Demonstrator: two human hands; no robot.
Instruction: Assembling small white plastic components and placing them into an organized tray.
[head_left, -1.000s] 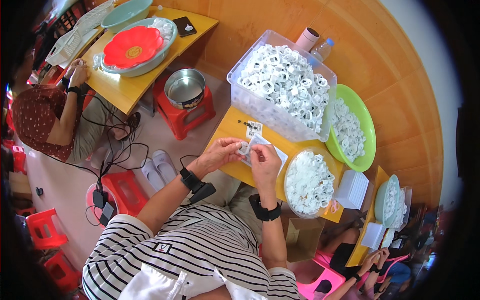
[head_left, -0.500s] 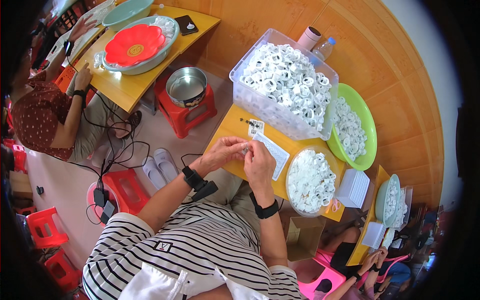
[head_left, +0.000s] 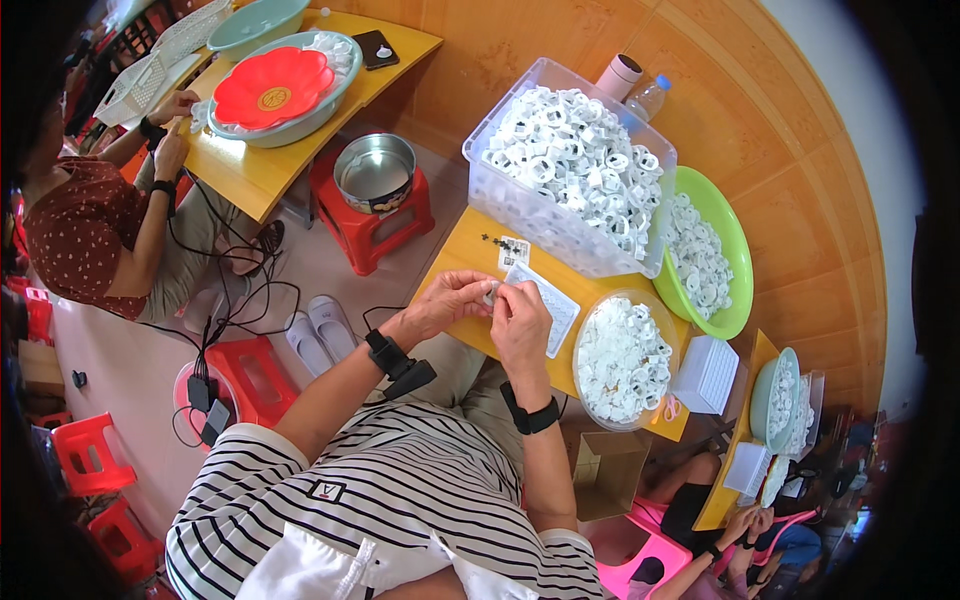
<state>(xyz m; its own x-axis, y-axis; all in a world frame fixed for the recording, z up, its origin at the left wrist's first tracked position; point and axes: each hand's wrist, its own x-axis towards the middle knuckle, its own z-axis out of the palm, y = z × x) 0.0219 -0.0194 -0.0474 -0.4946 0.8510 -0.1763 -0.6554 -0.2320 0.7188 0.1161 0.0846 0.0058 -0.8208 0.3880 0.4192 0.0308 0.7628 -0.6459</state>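
Over the near edge of the yellow table (head_left: 455,258), my two hands meet at a small white plastic part (head_left: 491,295). My left hand (head_left: 446,302) pinches it between thumb and fingers. My right hand (head_left: 521,322) is closed against its other side, and the fingers hide most of the part. A white tray (head_left: 552,311) with small pieces lies just beyond my right hand. To the right of it stands a round clear tub (head_left: 592,392) heaped with white plastic parts. Small black pieces (head_left: 503,243) lie on a printed white card (head_left: 514,258).
A large clear bin (head_left: 560,240) piled with white ring-shaped parts stands at the back, beside a green basin (head_left: 742,285). White stacked trays (head_left: 708,375) and pink scissors (head_left: 671,407) sit to the right. A red stool (head_left: 370,238) holds a metal pot (head_left: 374,175). Co-workers sit left and lower right.
My fingers have shifted slightly around the small part, and more of it shows. The co-worker at the left has lowered a raised hand to the table.
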